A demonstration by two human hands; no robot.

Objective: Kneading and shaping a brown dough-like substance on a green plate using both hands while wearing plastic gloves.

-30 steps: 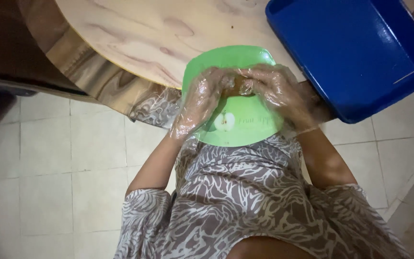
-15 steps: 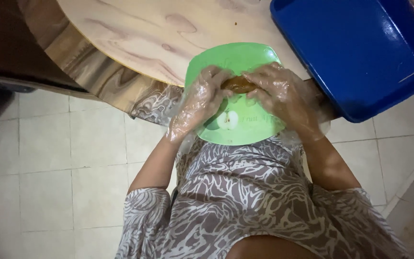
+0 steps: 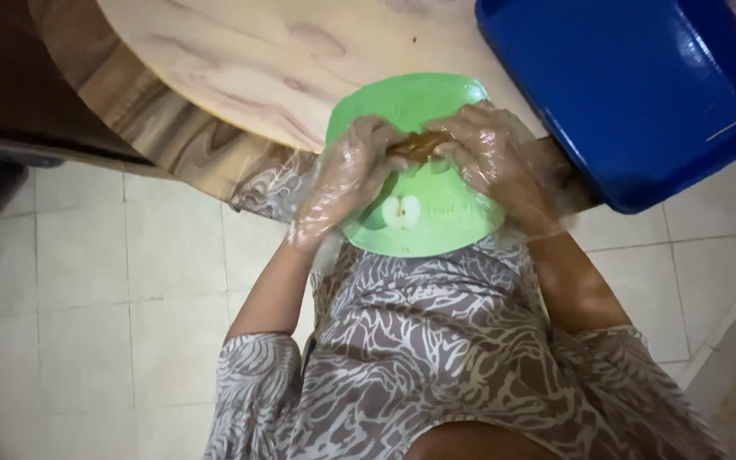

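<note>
A brown lump of food (image 3: 420, 145), soft-looking and partly hidden, is pinched between both hands over a green plate (image 3: 436, 221) that sits at the near edge of the round wooden bench (image 3: 240, 68), part of it jutting past that edge above the person's lap. The left hand (image 3: 347, 175) and right hand (image 3: 491, 162), each in a loose clear plastic glove, are curled narrowly around the lump, fingertips pressing it from either side. A blue tray (image 3: 632, 94) lies at the bench's right edge, just beside the right hand. The likeliest mishap is the overhanging plate tipping off under downward pressure; the slack, slippery gloves might also let the lump slide free onto the tiled floor (image 3: 112, 281).
</note>
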